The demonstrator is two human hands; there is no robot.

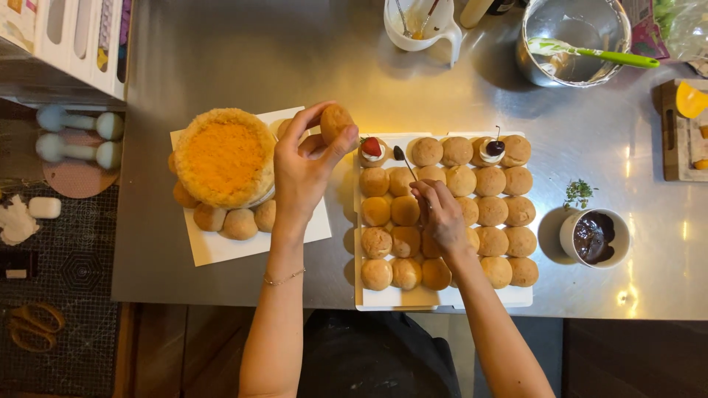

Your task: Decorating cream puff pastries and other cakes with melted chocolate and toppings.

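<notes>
My left hand (pixel 306 166) holds a small round golden puff (pixel 335 121) between thumb and fingers, above the gap between two white boards. My right hand (pixel 441 215) grips a thin dark-tipped spoon (pixel 402 158) over a white tray (pixel 383 298) filled with several rows of the same puffs. One puff at the tray's top left carries cream and a strawberry (pixel 372 147); another at the top carries cream and a cherry (pixel 494 147). On the left board (pixel 221 250) stands a round orange crumb-coated cake (pixel 225 156) with several puffs around its base.
A cup of dark chocolate sauce (pixel 594 237) sits right of the tray, a herb sprig (pixel 579 193) beside it. At the back are a white jug (pixel 420 26), a metal bowl (pixel 575 40) with a green-handled spatula (pixel 590 51), and a wooden board (pixel 682 133).
</notes>
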